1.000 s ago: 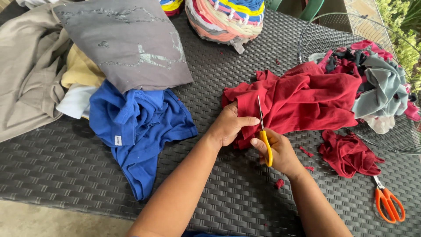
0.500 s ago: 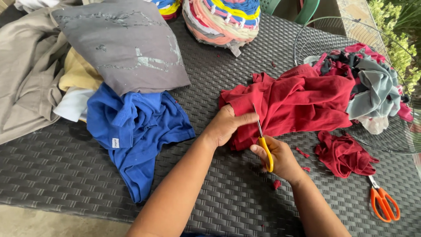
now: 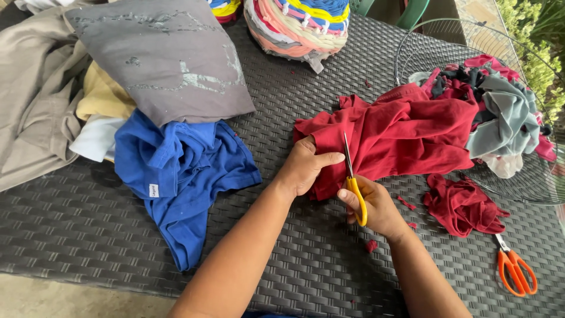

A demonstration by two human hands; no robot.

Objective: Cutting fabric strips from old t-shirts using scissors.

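Observation:
A crumpled red garment lies on the dark woven table. My left hand pinches its near left edge, thumb pointing right. My right hand grips yellow-handled scissors; their blades point away from me and lie against the red cloth right beside my left thumb. A red cut-off piece sits to the right of my right hand, with small red scraps near my wrist.
Orange-handled scissors lie at the right front. A wire basket holds grey and pink cloth. A blue shirt, a grey shirt, beige clothes and a striped multicoloured bundle fill the left and back.
The view has shifted slightly. My hands stay on the red garment, and the scissors sit a little further along the cloth beside my left thumb.

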